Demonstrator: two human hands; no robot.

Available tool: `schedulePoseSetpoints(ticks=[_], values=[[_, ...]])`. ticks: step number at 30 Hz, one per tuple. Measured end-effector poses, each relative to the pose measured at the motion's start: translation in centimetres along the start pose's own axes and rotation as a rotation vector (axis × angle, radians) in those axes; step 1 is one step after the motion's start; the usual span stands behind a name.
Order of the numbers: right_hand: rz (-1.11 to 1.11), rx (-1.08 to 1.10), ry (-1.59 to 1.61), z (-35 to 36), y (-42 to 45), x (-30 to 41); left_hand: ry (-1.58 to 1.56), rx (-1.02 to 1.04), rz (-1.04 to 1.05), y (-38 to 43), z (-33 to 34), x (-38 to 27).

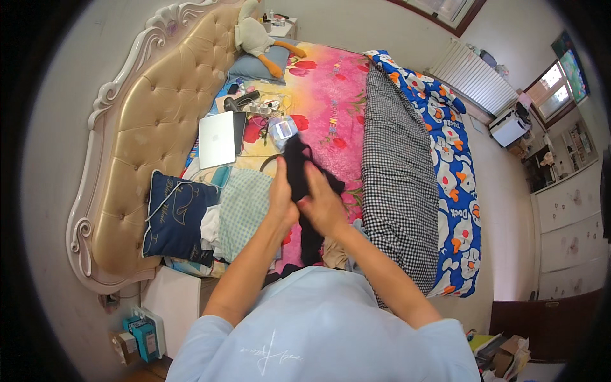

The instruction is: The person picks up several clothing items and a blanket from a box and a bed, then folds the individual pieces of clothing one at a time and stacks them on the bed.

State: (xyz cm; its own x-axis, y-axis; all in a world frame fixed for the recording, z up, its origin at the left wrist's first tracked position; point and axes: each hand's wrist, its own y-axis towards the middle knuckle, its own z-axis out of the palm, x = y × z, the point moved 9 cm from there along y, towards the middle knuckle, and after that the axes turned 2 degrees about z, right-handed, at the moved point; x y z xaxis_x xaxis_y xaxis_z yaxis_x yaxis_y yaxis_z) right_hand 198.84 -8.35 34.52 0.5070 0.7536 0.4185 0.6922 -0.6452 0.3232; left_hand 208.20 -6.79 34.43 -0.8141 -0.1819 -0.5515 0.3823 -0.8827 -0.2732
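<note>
A black cloth garment hangs between my hands over the bed, part of it trailing down toward my shirt. My left hand is upright at the garment's left side, thumb side up. My right hand lies against its right side, slightly blurred. Whether the fingers of either hand grip the cloth cannot be made out. Just left of my left hand lies a green-and-white checked cloth. Beyond the garment sits a clear plastic package. A beige cloth shows under my right forearm.
A silver laptop, a hair dryer and cables lie near the tufted headboard. A navy cushion is at the left, a white plush bird on a pillow at the far end. A folded duck-print quilt covers the bed's right side.
</note>
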Motion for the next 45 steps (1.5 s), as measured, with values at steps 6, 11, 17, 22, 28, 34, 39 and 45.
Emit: schedulePoseSetpoints(ticks=[6, 11, 17, 22, 28, 34, 39, 45], values=[[0.469, -0.071, 0.479, -3.0, 2.7, -6.0, -0.183, 0.046, -0.247, -0.9, -0.2, 0.8], [0.117, -0.381, 0.279, -7.5, 3.9, 8.9, 0.447, 0.077, 0.186, 2.0, -5.5, -1.1], [0.066, -0.378, 0.139, -7.9, 4.2, 9.0, 0.383, -0.275, 0.277, -1.0, -4.4, 1.2], [0.128, -0.35, -0.068, -9.2, 6.9, 0.0, 1.037, 0.228, 0.204, -0.8, 1.2, -3.4], [0.156, -0.14, 0.537, -8.5, 11.3, -2.9, 1.521, 0.435, 0.127, 0.9, -2.8, -9.7], [-0.139, -0.142, 0.566, -7.3, 11.3, 3.5, 2.027, 0.069, 1.038, -1.0, -3.6, -18.2], [-0.251, 0.06, 0.466, 1.8, 2.9, 5.9, 2.478, 0.144, 0.788, -2.5, -14.0, -13.8], [0.267, 0.589, 0.307, 10.5, -13.7, -3.7, 2.542, 0.86, -0.063, -11.8, -31.6, 0.5]])
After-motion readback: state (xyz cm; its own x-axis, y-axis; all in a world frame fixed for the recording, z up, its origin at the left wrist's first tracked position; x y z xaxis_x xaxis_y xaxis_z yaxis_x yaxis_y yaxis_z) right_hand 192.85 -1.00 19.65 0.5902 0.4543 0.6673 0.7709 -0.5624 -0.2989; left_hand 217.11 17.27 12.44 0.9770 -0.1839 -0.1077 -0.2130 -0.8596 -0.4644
